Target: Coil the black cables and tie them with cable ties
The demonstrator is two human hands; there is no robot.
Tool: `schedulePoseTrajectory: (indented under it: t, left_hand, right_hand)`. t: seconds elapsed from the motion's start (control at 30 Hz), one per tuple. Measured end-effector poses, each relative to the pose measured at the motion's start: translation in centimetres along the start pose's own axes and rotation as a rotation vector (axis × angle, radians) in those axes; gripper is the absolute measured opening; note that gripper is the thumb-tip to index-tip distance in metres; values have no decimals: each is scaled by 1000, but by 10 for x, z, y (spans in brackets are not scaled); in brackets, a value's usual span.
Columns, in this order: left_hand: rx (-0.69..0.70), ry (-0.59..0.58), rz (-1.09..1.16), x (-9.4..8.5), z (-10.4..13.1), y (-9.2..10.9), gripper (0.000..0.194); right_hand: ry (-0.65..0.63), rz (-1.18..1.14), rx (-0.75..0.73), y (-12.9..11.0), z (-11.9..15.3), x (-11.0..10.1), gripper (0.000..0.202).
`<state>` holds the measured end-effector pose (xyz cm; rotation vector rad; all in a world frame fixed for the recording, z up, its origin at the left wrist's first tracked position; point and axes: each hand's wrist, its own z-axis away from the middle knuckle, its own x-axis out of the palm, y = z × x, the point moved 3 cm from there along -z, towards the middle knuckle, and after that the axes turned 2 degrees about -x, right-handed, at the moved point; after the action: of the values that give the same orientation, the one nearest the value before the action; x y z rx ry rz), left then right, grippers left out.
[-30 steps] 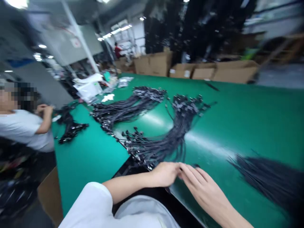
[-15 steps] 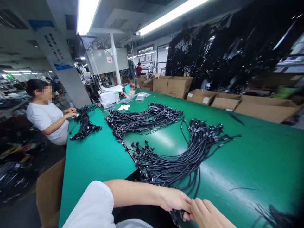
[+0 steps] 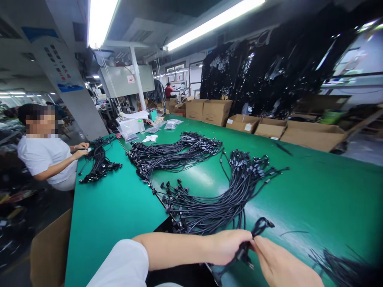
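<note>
My left hand point(image 3: 229, 246) is closed on a black cable point(image 3: 261, 226) near the table's front edge. The cable is folded into a loop above the fingers, and connector ends hang below. Touching it from the right is my right hand point(image 3: 273, 255), its fingers pinched together at the same cable. Just beyond my hands lies a large curved bundle of black cables point(image 3: 221, 203) with connectors at both ends. Farther back rests a second cable bundle point(image 3: 176, 151).
The green table point(image 3: 323, 191) carries thin black ties point(image 3: 338, 265) at right and plastic bags point(image 3: 172, 124) at the back. Cardboard boxes point(image 3: 314, 133) line the far edge. At left, a person in white point(image 3: 50, 155) handles another cable pile point(image 3: 100, 159).
My hands have moved slightly right and now hold a folded cable up, its loop visible above the fingers. The view has shifted a little to the right.
</note>
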<state>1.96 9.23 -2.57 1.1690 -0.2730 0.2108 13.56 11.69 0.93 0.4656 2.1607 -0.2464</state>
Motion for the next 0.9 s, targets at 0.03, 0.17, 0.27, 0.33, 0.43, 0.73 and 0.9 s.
schedulePoseTrajectory:
  t: [0.03,0.17,0.27,0.33,0.43,0.73,0.9]
  left_hand:
    - [3,-6,76,0,-3,5,47]
    - [281,85,-79,-7,15,25,56]
    - [298,-37,-315,-4,36,21,41]
    - [169,-109,-315,-2,39,9,38]
    - [4,-2,-199,-7,27,-8,49]
    - [-93,-29,-75,-17,18,-12,57]
    - [383,-118,-586,-12,40,19,27]
  right_hand:
    - [-10,-88,104,1,0,1,25]
    - [-236,-503,360,16,5,9,44]
    - [-212,-439,406,29,11,1,43]
    - [-90,-227,330,24,13,-9,34]
    - [30,19,99,-4,12,-18,28]
    - [-97,-37,-138,-26,21,-13,29]
    - [-378,-669,395,-10,32,-2,32]
